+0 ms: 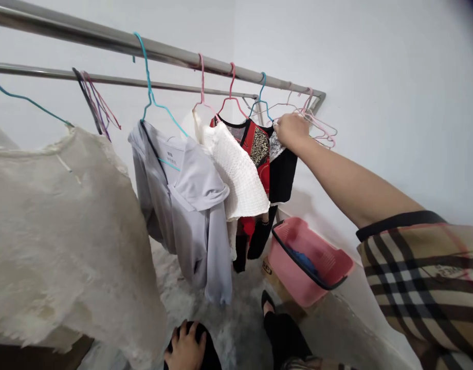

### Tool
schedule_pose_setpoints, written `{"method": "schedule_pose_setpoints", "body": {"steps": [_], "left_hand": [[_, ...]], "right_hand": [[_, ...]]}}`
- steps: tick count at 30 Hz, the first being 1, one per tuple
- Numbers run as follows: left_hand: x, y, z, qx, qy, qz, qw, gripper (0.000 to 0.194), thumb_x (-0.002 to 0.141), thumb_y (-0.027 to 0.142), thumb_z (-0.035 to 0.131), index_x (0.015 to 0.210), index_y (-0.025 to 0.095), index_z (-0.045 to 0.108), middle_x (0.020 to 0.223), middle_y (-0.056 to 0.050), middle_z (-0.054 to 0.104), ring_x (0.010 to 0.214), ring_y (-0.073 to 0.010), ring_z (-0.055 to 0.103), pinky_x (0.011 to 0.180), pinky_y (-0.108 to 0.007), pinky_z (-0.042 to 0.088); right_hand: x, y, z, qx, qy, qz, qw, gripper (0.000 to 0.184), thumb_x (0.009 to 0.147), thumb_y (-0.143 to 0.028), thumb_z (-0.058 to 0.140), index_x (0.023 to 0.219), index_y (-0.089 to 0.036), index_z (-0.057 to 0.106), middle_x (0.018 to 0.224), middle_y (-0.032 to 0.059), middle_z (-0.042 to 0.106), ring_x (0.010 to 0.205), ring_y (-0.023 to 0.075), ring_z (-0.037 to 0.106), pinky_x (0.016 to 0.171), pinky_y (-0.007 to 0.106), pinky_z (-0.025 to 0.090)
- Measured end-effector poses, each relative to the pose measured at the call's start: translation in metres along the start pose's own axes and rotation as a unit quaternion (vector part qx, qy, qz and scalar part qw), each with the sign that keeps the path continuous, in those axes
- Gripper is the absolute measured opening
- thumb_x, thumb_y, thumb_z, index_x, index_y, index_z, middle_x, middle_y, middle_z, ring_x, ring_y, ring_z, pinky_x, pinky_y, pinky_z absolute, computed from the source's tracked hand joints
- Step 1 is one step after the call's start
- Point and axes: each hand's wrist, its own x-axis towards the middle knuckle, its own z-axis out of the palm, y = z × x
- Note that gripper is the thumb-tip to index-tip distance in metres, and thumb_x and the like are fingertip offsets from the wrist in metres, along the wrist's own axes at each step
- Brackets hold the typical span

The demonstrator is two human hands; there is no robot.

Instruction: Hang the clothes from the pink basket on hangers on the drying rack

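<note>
Our right hand (293,130) pinches the lacy shoulder of a black top (283,177), which hangs from a blue hanger (260,97) toward the far end of the metal rail (170,51). We rest our left hand (187,347), empty and fingers loosely spread, on a black-clad knee (213,354).

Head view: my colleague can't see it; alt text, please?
The right hand touches a black top with white lace, hung beside other garments on a silver metal rail. The left hand rests on a black-clad knee; a pink plastic basket stands below.
</note>
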Motion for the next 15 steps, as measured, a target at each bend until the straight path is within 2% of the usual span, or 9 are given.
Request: {"method": "schedule_pose_setpoints", "body": {"steps": [2, 4, 6, 8, 10, 13, 14, 15], "left_hand": [[0.001, 0.001, 0.000, 0.003, 0.000, -0.002, 1.000, 0.045, 0.093, 0.039, 0.039, 0.134, 0.035, 0.055, 0.154, -0.005, 0.040, 0.144, -0.0325, 0.030, 0.104, -0.057, 0.035], [0.003, 0.002, 0.001, 0.008, -0.001, -0.001, 1.000, 0.045, 0.093, 0.039, 0.039, 0.134, 0.035, 0.055, 0.154, -0.005, 0.041, 0.143, -0.0326, 0.030, 0.104, -0.057, 0.035], [0.004, 0.003, 0.001, 0.011, -0.002, 0.000, 1.000, 0.045, 0.094, 0.039, 0.038, 0.134, 0.034, 0.056, 0.153, -0.005, 0.041, 0.143, -0.0331, 0.030, 0.104, -0.057, 0.036], [0.004, 0.005, 0.000, 0.014, -0.003, 0.000, 1.000, 0.045, 0.094, 0.041, 0.037, 0.134, 0.034, 0.056, 0.153, -0.005, 0.041, 0.143, -0.0335, 0.030, 0.105, -0.057, 0.036], [0.004, 0.006, -0.002, 0.017, -0.008, -0.002, 1.000, 0.046, 0.094, 0.044, 0.035, 0.134, 0.033, 0.056, 0.153, -0.005, 0.041, 0.142, -0.0333, 0.030, 0.105, -0.057, 0.036], [0.006, 0.011, -0.004, 0.026, -0.015, -0.003, 1.000, 0.050, 0.094, 0.048, 0.033, 0.136, 0.032, 0.055, 0.153, -0.006, 0.040, 0.141, -0.0336, 0.032, 0.105, -0.057, 0.037], [0.007, 0.012, -0.004, 0.031, -0.018, -0.004, 0.999, 0.051, 0.094, 0.049, 0.032, 0.136, 0.032, 0.054, 0.153, -0.006, 0.040, 0.141, -0.0340, 0.032, 0.104, -0.058, 0.037], [0.008, 0.014, -0.004, 0.037, -0.021, -0.005, 0.999, 0.052, 0.093, 0.049, 0.031, 0.137, 0.032, 0.053, 0.153, -0.006, 0.039, 0.140, -0.0342, 0.033, 0.104, -0.058, 0.037]], "right_hand": [[-0.004, 0.007, 0.010, -0.021, 0.006, 0.063, 0.998, 0.043, 0.098, -0.045, 0.041, 0.088, -0.011, 0.065, 0.080, 0.0134, 0.064, 0.089, 0.0279, 0.062, 0.090, 0.054, 0.047], [-0.013, 0.013, 0.011, -0.043, -0.012, 0.091, 0.995, 0.042, 0.095, -0.050, 0.046, 0.085, -0.013, 0.065, 0.081, 0.0130, 0.065, 0.093, 0.0290, 0.061, 0.093, 0.054, 0.045], [-0.028, 0.018, 0.006, -0.044, -0.040, 0.093, 0.994, 0.043, 0.094, -0.053, 0.048, 0.089, -0.013, 0.065, 0.089, 0.0133, 0.066, 0.097, 0.0286, 0.061, 0.096, 0.052, 0.045], [-0.051, 0.025, -0.001, -0.022, -0.045, 0.092, 0.994, 0.046, 0.096, -0.054, 0.044, 0.103, -0.013, 0.064, 0.104, 0.0126, 0.066, 0.105, 0.0255, 0.058, 0.101, 0.046, 0.043], [-0.085, 0.039, -0.004, 0.013, -0.025, 0.114, 0.993, 0.050, 0.100, -0.053, 0.032, 0.120, -0.014, 0.057, 0.116, 0.0101, 0.064, 0.110, 0.0210, 0.056, 0.102, 0.039, 0.043], [-0.159, 0.074, 0.003, 0.041, -0.012, 0.210, 0.977, 0.058, 0.102, -0.052, 0.011, 0.133, -0.019, 0.048, 0.117, 0.0075, 0.062, 0.106, 0.0175, 0.058, 0.091, 0.032, 0.048], [-0.189, 0.088, 0.007, 0.035, -0.033, 0.250, 0.967, 0.058, 0.103, -0.049, 0.009, 0.132, -0.019, 0.048, 0.115, 0.0079, 0.063, 0.103, 0.0176, 0.059, 0.088, 0.031, 0.049], [-0.221, 0.101, 0.012, 0.016, -0.081, 0.288, 0.954, 0.058, 0.103, -0.046, 0.009, 0.132, -0.017, 0.050, 0.116, 0.0088, 0.063, 0.104, 0.0177, 0.060, 0.088, 0.030, 0.049]]}}
